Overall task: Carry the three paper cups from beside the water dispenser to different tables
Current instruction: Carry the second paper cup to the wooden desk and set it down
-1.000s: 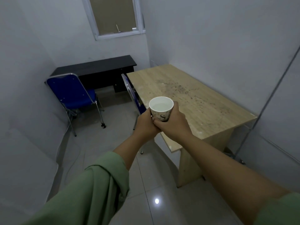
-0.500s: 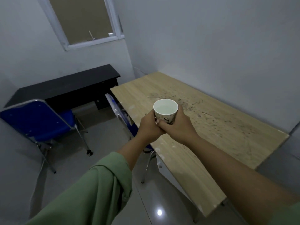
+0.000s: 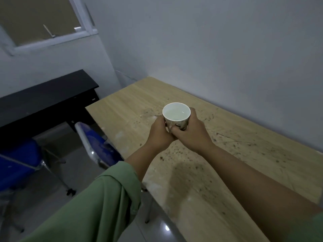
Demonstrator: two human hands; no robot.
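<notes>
Paper cup: upright, liquid inside, held above wooden table, toward its left edge
Left hand: wrapped around cup
Right hand: wrapped around cup

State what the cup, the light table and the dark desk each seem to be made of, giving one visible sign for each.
Cup: thin white paper with a rolled rim and a printed side, probably coated inside, as it holds liquid.
Light table: pale wood or wood-look laminate; grain lines show, matt, speckled with dark marks.
Dark desk: black board, likely laminate; flat, grainless, dull sheen.
</notes>
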